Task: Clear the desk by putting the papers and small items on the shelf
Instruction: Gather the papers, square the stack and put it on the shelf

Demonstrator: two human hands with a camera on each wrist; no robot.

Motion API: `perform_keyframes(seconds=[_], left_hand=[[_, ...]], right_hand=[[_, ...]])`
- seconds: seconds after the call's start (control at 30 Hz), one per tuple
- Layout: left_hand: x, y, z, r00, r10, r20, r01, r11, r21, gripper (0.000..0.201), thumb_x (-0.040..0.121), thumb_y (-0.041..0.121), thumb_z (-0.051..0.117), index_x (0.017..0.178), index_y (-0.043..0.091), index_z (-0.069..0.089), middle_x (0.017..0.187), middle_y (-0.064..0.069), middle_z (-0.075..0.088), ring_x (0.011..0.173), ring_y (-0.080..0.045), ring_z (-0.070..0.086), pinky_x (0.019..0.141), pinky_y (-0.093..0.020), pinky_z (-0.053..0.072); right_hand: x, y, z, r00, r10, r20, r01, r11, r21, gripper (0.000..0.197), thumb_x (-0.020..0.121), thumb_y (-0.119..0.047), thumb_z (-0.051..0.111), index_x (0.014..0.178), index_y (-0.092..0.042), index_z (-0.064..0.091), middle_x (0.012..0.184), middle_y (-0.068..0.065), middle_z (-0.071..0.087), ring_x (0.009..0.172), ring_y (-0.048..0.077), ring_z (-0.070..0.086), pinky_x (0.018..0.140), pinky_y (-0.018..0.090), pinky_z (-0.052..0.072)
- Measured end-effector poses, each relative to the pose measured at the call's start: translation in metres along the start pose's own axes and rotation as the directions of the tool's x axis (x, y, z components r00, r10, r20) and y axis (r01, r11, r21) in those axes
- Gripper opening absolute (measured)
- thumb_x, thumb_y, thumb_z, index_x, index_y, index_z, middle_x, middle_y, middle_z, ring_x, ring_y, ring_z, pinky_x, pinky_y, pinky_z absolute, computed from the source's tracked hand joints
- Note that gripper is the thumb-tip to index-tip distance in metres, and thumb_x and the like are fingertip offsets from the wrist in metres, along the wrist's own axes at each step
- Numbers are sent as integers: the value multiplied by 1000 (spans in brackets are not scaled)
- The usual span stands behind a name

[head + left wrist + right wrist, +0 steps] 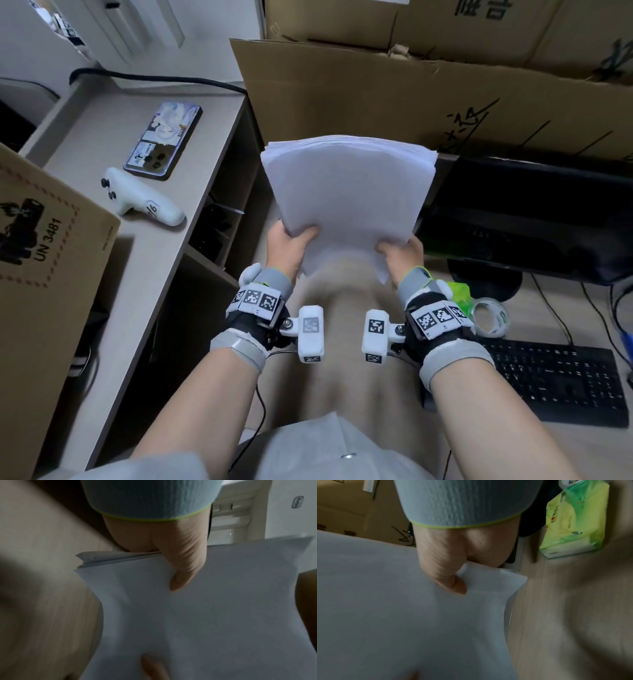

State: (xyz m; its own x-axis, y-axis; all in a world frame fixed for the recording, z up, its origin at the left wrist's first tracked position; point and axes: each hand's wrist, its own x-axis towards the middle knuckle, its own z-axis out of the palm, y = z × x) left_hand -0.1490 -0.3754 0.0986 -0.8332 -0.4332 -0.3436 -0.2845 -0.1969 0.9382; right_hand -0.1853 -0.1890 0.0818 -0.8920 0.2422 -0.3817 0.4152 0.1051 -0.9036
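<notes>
A thick stack of white papers (346, 192) is held in the air above the wooden desk (346, 359), tilted away from me. My left hand (291, 245) grips its near left corner, thumb on top. My right hand (400, 255) grips the near right corner the same way. In the left wrist view the thumb (181, 569) presses on the papers (205, 615). The right wrist view shows the other thumb (447, 574) on the sheets (385, 601). A lower side shelf (137, 171) lies to the left.
On the shelf lie a phone (164, 140) and a white controller (144, 197), with a cardboard box (44, 257) nearer. On the desk: a monitor (527, 212), a keyboard (561, 380), a tape roll (489, 317), a green tissue pack (575, 524). Large cardboard boxes (394, 99) stand behind.
</notes>
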Motion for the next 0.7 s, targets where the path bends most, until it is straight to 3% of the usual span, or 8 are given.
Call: perform_keyframes(seconds=[0.1,0.2,0.27,0.4,0.5,0.57,0.63,0.7], left_hand=[[-4,-7,-1,1000,4,-24,-3,1000,31,24,74,-6,72,97,-1,66,85,-7,71,74,-14,65,69,-24,53],[-9,-33,-11,998,-64,-18,66,988,137,32,73,-6,72,102,4,64,94,-9,70,79,-15,66,69,-15,52],[-12,-52,-21,991,-136,-7,134,970,201,43,66,-1,73,106,8,62,100,-8,70,87,-18,67,73,-17,51],[-16,-70,-22,979,-197,-48,203,933,299,42,63,5,72,104,1,61,96,-12,70,86,-23,65,73,-26,48],[-13,-59,-12,986,-152,-67,164,951,263,28,72,-5,70,96,9,64,96,-14,71,82,-22,64,75,-26,49],[-10,-48,-9,993,-104,-53,113,973,199,32,75,-10,68,90,17,64,90,-8,69,79,-16,64,75,-25,52],[-7,-39,-9,997,-74,-31,78,987,138,34,75,-11,66,99,13,64,89,-5,69,78,-12,65,76,-24,53],[-4,-39,-12,997,-71,-11,72,986,153,40,69,-6,66,107,6,62,89,-5,68,77,-12,64,71,-19,53]], right_hand=[[-7,3,2,999,-47,15,47,999,3,22,73,13,62,80,-7,66,71,5,59,59,5,52,60,17,43],[-15,29,-3,995,73,71,-68,995,-70,29,70,6,77,96,-5,70,85,7,67,75,14,61,66,22,48],[-21,46,-10,982,160,104,-143,978,-152,38,69,0,81,105,-2,68,93,7,67,84,17,63,69,24,49],[-27,51,-12,973,227,51,-218,965,-143,20,71,0,78,75,-12,63,89,10,68,82,20,63,71,26,48],[-30,40,-4,976,212,46,-212,977,14,18,74,5,73,77,-12,67,85,10,67,72,18,61,57,16,50],[-28,31,-4,983,180,37,-183,979,89,20,72,4,74,87,-7,72,84,9,69,71,19,63,64,20,53],[-22,25,-7,987,155,50,-159,980,120,20,70,3,75,86,-9,73,83,8,71,72,19,65,72,28,53],[-18,24,-12,988,126,94,-135,986,95,20,73,4,74,83,-13,71,84,6,70,71,16,65,72,25,52]])
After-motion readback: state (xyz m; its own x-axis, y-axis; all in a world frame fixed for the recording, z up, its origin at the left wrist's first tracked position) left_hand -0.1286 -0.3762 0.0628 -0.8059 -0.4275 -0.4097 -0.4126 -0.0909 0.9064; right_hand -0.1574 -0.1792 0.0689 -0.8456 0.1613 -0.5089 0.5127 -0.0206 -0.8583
